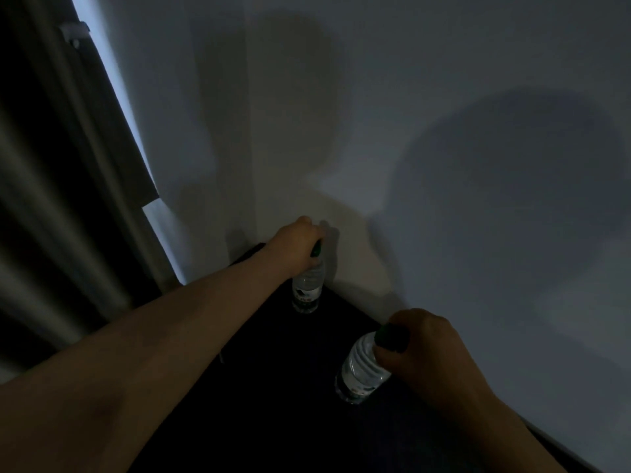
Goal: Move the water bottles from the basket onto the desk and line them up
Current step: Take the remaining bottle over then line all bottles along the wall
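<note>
Two clear water bottles with green caps stand on a dark desk (273, 387) along the wall. My left hand (293, 244) grips the top of the far bottle (307, 290), which stands upright in the desk's back corner. My right hand (420, 343) grips the cap of the near bottle (362, 370), which leans a little to the right. The basket is not in view.
A pale wall (444, 165) runs close behind the desk's far edge, with my shadows on it. A dark curtain (68, 199) hangs at the left, with a strip of daylight beside it. The room is dim.
</note>
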Motion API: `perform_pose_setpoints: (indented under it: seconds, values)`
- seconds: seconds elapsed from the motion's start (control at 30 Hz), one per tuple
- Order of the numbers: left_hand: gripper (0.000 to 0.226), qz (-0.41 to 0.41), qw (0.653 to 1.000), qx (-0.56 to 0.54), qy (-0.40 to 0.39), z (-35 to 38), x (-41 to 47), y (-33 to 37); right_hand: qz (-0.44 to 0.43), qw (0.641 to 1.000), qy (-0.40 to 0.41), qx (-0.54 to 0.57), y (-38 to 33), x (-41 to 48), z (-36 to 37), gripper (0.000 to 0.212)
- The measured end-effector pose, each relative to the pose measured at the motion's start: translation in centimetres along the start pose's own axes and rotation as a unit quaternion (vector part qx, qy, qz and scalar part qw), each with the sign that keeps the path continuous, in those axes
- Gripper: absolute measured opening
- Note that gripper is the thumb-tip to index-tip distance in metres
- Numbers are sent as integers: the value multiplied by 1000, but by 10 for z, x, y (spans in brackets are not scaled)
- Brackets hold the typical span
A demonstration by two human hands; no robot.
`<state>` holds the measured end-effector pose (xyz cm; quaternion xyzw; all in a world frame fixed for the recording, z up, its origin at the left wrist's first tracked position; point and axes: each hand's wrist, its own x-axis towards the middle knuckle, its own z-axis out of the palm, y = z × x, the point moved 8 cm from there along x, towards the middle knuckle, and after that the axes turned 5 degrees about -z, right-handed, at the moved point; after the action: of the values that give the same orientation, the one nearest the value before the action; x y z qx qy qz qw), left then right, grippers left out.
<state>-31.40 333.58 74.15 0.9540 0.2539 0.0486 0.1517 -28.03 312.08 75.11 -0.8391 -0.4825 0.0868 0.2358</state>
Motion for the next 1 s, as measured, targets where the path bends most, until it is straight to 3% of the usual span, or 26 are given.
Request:
perform_pose_setpoints:
  seconds: [0.57,1.0]
  values:
    - [40,-5,1000,5,1,11,30,-13,-3,1000,3,0,23,21,0,16]
    - [41,-8,1000,11,5,15,28,-12,-1,999,4,-43,25,71,8,29]
